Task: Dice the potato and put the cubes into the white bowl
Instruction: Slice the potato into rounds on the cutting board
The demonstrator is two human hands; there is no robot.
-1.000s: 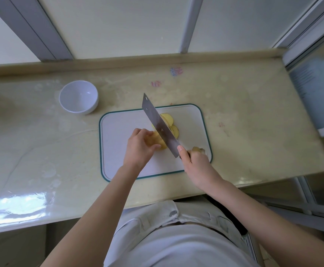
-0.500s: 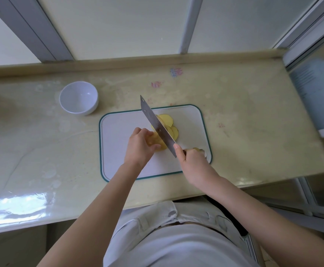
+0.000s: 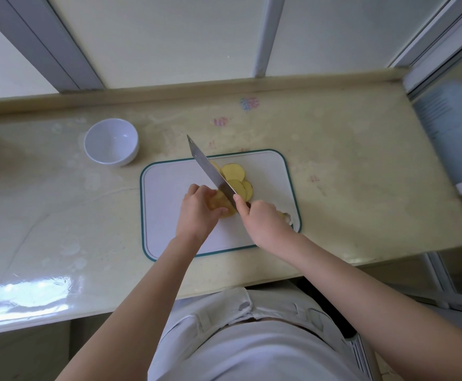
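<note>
A white cutting board (image 3: 169,193) with a green rim lies in the middle of the counter. On it my left hand (image 3: 197,213) grips the uncut end of the yellow potato (image 3: 221,206). Several round potato slices (image 3: 235,177) lie fanned out to the right of the blade. My right hand (image 3: 265,224) grips the handle of a broad steel knife (image 3: 210,169), forefinger laid along the blade, which stands against the potato between the hand-held piece and the slices. The white bowl (image 3: 111,143) stands empty at the back left of the board.
The beige counter (image 3: 348,166) runs left to right, with a raised back ledge under window frames. Its near edge is right in front of my body. A pale blue appliance (image 3: 455,133) stands off the counter's right end. Glare covers the near left corner.
The knife has slid a little to the left along the potato and its tip points further back. My left hand has stayed on the potato.
</note>
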